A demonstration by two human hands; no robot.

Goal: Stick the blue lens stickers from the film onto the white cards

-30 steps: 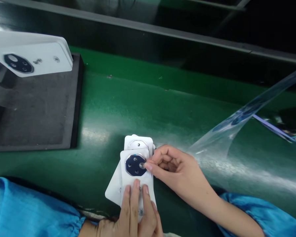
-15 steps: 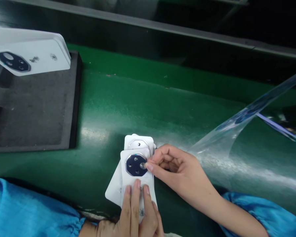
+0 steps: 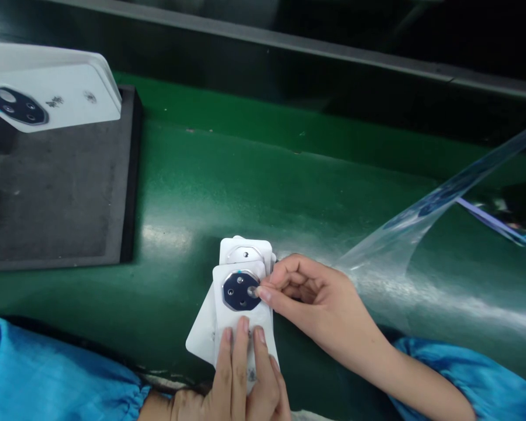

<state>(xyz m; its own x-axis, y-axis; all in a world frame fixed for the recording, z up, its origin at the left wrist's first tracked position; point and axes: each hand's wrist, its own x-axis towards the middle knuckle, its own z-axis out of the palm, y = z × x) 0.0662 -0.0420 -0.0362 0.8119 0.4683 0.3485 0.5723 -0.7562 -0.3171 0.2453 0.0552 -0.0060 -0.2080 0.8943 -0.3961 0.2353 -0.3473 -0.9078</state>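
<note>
A white phone back cover (image 3: 236, 320) with a dark octagonal camera plate (image 3: 235, 299) lies on top of a small, uneven pile of similar white pieces. My left hand (image 3: 245, 374) rests on its lower part, fingers stretched out flat. At the right side of the camera plate, my right hand (image 3: 309, 298) pinches a small round silvery disc (image 3: 251, 290) between thumb and forefinger. Under the top cover, another white cover (image 3: 225, 248) with a pale camera plate sticks out at the far end, and a third white piece (image 3: 201, 333) juts out to the left at an angle.
On the left, a dark foam tray (image 3: 70, 187) holds several white phone covers (image 3: 76, 93) standing tilted. Clear plastic film (image 3: 386, 242) stretches across the right of the green table (image 3: 245, 187). A purple strip (image 3: 486, 219) lies beyond it.
The tray and covers sit slightly further left in the picture, a small shift of view. Both hands keep their places on the top cover and its camera plate.
</note>
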